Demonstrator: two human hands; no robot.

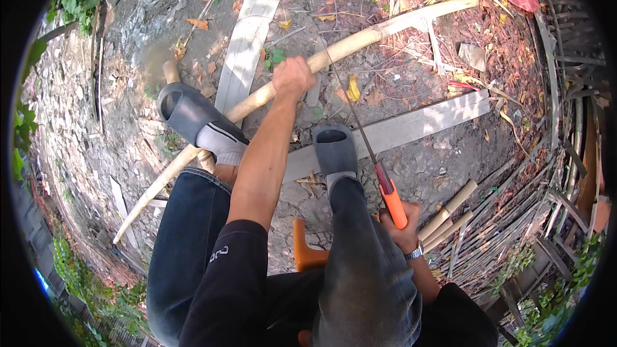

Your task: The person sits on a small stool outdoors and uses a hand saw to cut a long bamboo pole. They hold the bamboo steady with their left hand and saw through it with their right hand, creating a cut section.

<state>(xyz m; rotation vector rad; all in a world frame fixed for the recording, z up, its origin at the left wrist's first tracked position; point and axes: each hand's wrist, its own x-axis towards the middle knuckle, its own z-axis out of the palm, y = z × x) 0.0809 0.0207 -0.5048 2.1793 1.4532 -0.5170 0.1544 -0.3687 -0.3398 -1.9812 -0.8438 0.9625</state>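
A long pale pole, bamboo by its look, lies slantwise from the lower left to the upper right. My left hand is wrapped round it near its middle. Low on the right, my right hand grips a hand saw by its orange handle. The saw's thin blade runs up and away, crossing the pole just right of my left hand. My left foot in a dark slide sandal presses on the pole, with a shorter pale stick partly hidden beneath that foot.
My other sandal stands by a flat grey board; another board lies farther off. Cut pale pieces and a heap of thin sticks lie right. An orange stool-like object shows under me. Dry leaves litter the ground.
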